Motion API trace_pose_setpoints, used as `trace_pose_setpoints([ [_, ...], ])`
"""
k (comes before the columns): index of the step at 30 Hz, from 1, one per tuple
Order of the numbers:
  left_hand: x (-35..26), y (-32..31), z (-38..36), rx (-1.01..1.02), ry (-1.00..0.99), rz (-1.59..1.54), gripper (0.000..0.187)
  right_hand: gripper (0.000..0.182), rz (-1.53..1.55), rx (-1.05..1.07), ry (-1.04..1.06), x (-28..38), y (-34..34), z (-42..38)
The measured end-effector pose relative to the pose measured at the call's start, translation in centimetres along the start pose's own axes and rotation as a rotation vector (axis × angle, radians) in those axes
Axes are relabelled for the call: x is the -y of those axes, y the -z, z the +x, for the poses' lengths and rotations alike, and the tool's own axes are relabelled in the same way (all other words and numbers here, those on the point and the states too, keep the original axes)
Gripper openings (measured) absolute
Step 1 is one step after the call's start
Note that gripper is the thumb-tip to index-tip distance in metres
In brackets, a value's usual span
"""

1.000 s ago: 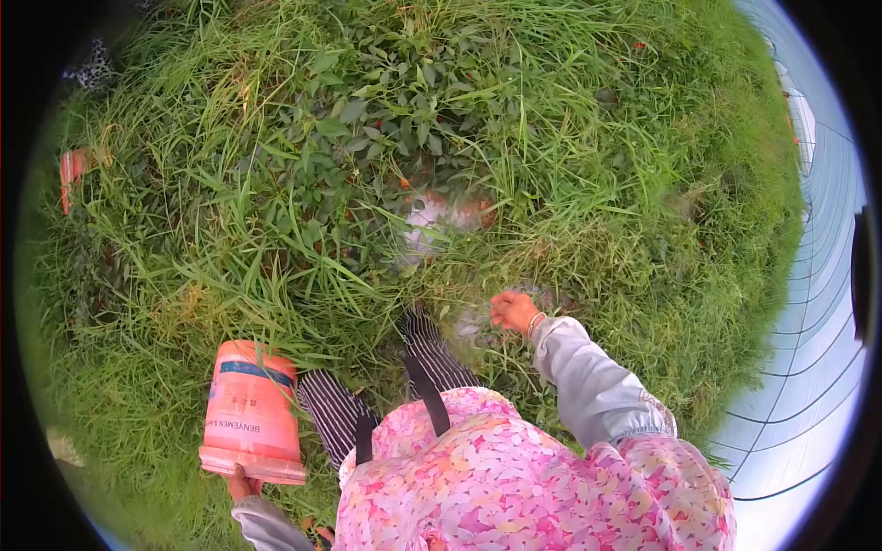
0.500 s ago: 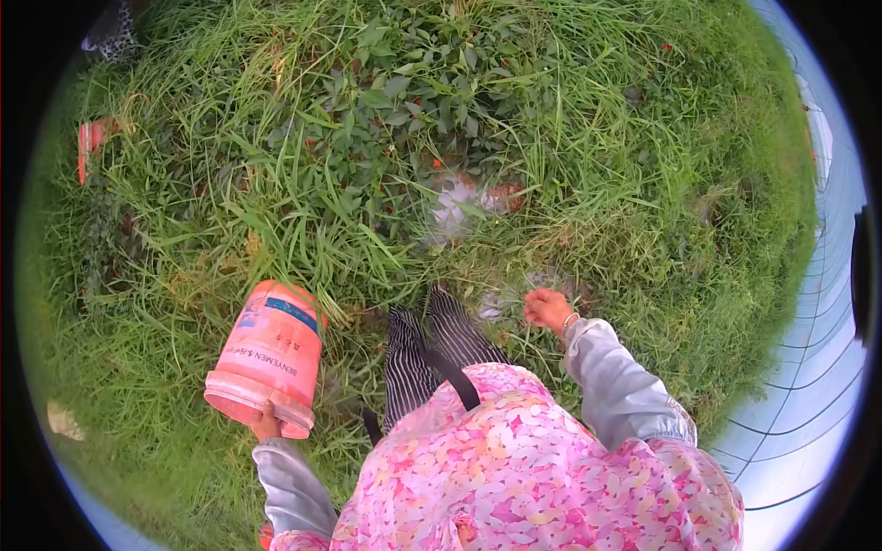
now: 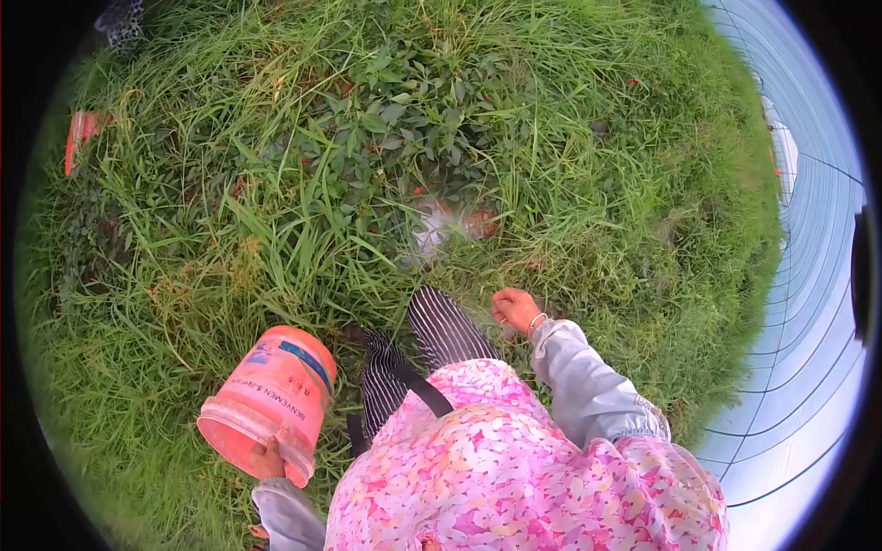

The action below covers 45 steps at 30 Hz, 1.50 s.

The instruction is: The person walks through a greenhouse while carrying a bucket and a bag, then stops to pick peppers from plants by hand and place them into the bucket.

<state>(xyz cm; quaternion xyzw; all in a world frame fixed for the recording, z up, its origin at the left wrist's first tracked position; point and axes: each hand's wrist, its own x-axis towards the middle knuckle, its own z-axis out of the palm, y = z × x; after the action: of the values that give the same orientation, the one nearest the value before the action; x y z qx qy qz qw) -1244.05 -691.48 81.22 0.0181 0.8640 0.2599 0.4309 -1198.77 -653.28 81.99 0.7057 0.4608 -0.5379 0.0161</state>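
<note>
My left hand (image 3: pixel 268 456) is closed on the rim of a pinkish-red plastic bucket (image 3: pixel 276 386) with a blue band and printed lettering. The bucket hangs tilted at my left side, its mouth toward me, and its inside shows only in part. My right hand (image 3: pixel 514 309), with a bracelet at the wrist, is held in front of my right side above the grass. Its fingers are curled in; whether anything is inside them is hidden. Near it, leafy plants (image 3: pixel 441 115) with small red fruits (image 3: pixel 419 191) grow among tall grass.
A pale patch (image 3: pixel 430 230) shows on the ground ahead, beside a brownish-red one (image 3: pixel 480 223). Another red container (image 3: pixel 81 138) lies in the grass at far left. Patterned clothing (image 3: pixel 121 26) shows at upper left. Bluish sheeting (image 3: pixel 781 367) with dark lines borders the right side.
The bucket and my left hand have shifted lower in view. My right hand has moved slightly left. My striped trouser legs have spread apart, and the ground has shifted a little left.
</note>
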Motion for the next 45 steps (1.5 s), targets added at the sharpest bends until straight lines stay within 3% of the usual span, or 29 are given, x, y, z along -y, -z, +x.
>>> trace_pose_setpoints([
  [4,-5.7,-4.2,-2.0,0.068,0.090,0.336,0.025,0.019,0.059,-0.035,0.026,3.1,0.4,3.3],
  [5,-0.8,-6.3,0.8,0.038,-0.008,0.237,0.025,0.018,0.044,-0.011,0.035,3.5,0.3,4.6],
  [8,3.8,-13.2,5.2,-0.034,0.023,0.686,0.028,0.019,0.025,0.103,0.009,6.0,-0.8,8.6],
  [9,4.1,-15.2,5.4,-0.039,0.011,0.561,0.031,0.019,0.026,0.164,-0.016,7.0,-1.4,9.3],
  [14,0.1,-23.0,4.0,-0.032,-0.010,0.600,0.028,0.018,0.009,0.365,0.081,6.7,-2.4,14.8],
  [18,-0.5,-23.6,4.1,0.007,0.012,0.683,0.030,0.018,0.058,0.340,0.027,6.1,1.2,18.7],
  [22,-0.8,-21.4,6.4,0.105,0.188,0.903,0.037,0.018,0.249,0.183,0.037,8.4,4.9,24.3],
  [27,-4.9,-19.0,6.9,0.077,0.298,0.969,0.042,0.022,0.312,0.038,0.244,12.2,4.7,32.4],
  [31,-7.1,-18.7,6.2,0.034,0.212,1.095,0.045,0.026,0.006,-0.210,0.420,14.3,1.0,39.2],
  [36,-8.5,-20.5,5.6,0.009,0.131,1.152,0.036,0.036,-0.099,-0.302,0.581,15.6,-1.5,43.6],
  [38,-9.0,-22.6,6.2,0.038,0.016,1.179,0.029,0.035,0.303,-0.263,0.331,16.3,-1.0,43.0],
  [40,-10.3,-24.7,6.8,0.091,-0.104,1.117,0.028,0.035,0.286,-0.248,0.311,16.1,-0.5,42.1],
  [41,-12.3,-26.8,6.6,0.126,-0.159,1.066,0.024,0.033,0.170,-0.357,0.377,15.2,-1.2,42.8],
  [43,-14.8,-30.8,7.6,0.155,-0.258,0.882,0.019,0.029,0.262,-0.151,0.337,13.9,-0.5,42.2],
  [45,-20.6,-35.2,7.7,0.312,-0.383,0.800,0.018,0.022,0.147,-0.004,0.560,13.2,1.1,39.7],
])
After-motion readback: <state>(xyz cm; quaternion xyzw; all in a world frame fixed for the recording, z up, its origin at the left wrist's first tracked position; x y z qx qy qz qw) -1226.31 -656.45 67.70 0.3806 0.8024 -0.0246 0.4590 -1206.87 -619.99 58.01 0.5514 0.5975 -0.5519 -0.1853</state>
